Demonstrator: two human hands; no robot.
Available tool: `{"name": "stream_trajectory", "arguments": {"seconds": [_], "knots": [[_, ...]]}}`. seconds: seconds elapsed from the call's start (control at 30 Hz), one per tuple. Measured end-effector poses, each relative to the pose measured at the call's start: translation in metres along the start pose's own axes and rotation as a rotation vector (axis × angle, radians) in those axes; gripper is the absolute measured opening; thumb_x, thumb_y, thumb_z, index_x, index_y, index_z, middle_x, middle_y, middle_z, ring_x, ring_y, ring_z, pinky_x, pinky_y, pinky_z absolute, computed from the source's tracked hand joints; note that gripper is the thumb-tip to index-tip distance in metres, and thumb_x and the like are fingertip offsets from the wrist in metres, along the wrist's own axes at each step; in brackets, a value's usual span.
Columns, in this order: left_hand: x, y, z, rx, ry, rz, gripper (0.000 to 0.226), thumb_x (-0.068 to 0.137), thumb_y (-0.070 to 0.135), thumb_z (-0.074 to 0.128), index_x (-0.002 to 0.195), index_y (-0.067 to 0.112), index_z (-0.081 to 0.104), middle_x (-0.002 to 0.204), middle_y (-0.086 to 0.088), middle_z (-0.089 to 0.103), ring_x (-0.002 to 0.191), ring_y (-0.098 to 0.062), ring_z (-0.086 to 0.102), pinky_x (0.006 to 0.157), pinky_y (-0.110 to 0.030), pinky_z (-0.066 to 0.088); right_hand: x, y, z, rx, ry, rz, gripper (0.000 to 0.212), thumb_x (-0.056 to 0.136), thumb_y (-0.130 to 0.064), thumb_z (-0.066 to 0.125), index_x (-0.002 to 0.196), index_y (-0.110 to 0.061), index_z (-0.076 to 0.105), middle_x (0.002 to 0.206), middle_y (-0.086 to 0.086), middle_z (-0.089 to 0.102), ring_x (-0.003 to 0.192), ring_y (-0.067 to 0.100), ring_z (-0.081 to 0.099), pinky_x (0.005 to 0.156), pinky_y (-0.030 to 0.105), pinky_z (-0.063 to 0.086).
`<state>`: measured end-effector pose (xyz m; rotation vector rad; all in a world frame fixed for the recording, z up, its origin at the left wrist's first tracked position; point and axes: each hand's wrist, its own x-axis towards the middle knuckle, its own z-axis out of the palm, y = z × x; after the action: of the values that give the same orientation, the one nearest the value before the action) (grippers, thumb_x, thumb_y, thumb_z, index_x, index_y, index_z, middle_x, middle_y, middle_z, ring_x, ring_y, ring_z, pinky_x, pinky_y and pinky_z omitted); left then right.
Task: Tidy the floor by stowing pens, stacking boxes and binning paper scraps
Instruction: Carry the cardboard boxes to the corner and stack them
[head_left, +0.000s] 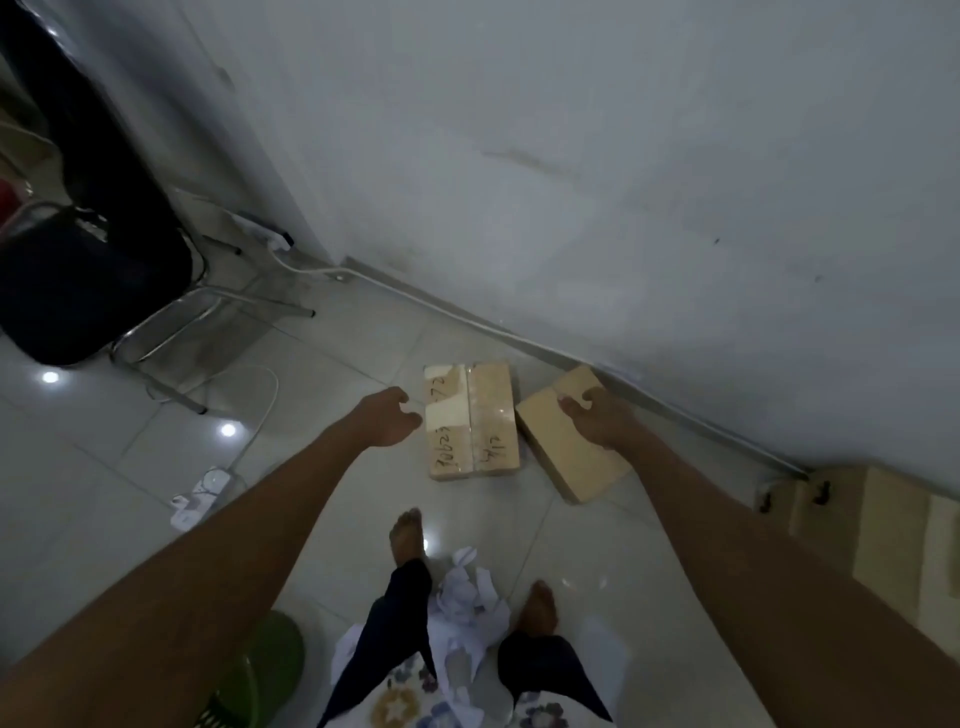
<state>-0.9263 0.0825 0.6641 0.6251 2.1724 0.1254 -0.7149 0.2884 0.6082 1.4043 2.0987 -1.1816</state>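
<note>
Right hand (597, 418) grips a plain tan cardboard box (566, 462) by its far end, fingers curled over the edge. This box sits tilted just right of a taped tan cardboard box (470, 421) with handwriting on top, which lies flat on the pale tiled floor (623, 545). Left hand (392, 415) hovers just left of the taped box, fingers loosely curled and holding nothing; whether it touches the box's edge I cannot tell.

The step in hand looks like stacking. The next move probably calls for lifting the plain box clear, squaring it over the taped box and setting it down flat, with the left hand free to steady the lower one.

Nearer the person than the taped box, crumpled white paper scraps (467, 597) lie between bare feet, not yet binned. A green plastic basket (270, 665) sits further back, to the left. Left of the taped box lies a white power strip (200, 499), with a black metal-framed chair (78, 291) beyond it. Neither seems to block the stack.
</note>
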Motion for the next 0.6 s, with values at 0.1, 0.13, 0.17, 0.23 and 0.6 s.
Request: {"name": "stream_trajectory", "arguments": {"seconds": [0.1,0.13,0.17,0.23,0.6], "knots": [[0.036,-0.019,0.001,-0.041,-0.033,-0.047,0.059,0.093,0.034,0.054,0.143,0.009,0.034,0.149,-0.016,0.037,0.134,-0.028,0.04,0.103,-0.031,0.034,0.027,-0.001,0.024,0.0,-0.009,0.048,0.082,0.094,-0.06,0.04,0.15,-0.002,0.024,0.155,0.018,0.029,0.136,0.036,0.038,0.108,0.044,0.038],[0.05,-0.024,0.001,-0.049,-0.039,-0.059,0.06,0.093,0.034,0.054,0.143,0.009,0.034,0.148,-0.016,0.037,0.134,-0.029,0.04,0.103,-0.031,0.034,0.04,-0.001,0.033,0.002,-0.015,0.067,0.082,0.094,-0.06,0.04,0.15,-0.002,0.023,0.155,0.017,0.028,0.137,0.036,0.036,0.109,0.044,0.037],[0.063,-0.03,0.001,-0.057,-0.038,-0.069,0.06,0.093,0.034,0.054,0.143,0.009,0.034,0.148,-0.016,0.037,0.134,-0.029,0.04,0.103,-0.031,0.034,0.052,-0.001,0.04,0.005,-0.016,0.083,0.082,0.094,-0.06,0.04,0.15,-0.002,0.023,0.156,0.017,0.027,0.139,0.036,0.034,0.11,0.041,0.034],[0.087,-0.038,0.003,-0.08,-0.02,-0.08,0.059,0.092,0.033,0.055,0.143,0.009,0.035,0.147,-0.016,0.039,0.132,-0.03,0.043,0.101,-0.031,0.036,0.074,0.0,0.053,0.006,-0.005,0.092,0.08,0.095,-0.058,0.041,0.149,-0.001,0.024,0.156,0.017,0.027,0.141,0.035,0.031,0.111,0.037,0.028],[0.234,-0.059,0.079,-0.159,-0.006,-0.085,0.055,0.093,0.032,0.054,0.141,0.012,0.037,0.142,-0.011,0.046,0.125,-0.028,0.048,0.085,-0.027,0.036,0.206,0.027,0.13,0.093,0.046,0.15,0.072,0.094,-0.056,0.045,0.145,-0.006,0.032,0.148,0.019,0.04,0.134,0.037,0.039,0.106,0.039,0.032]]}}
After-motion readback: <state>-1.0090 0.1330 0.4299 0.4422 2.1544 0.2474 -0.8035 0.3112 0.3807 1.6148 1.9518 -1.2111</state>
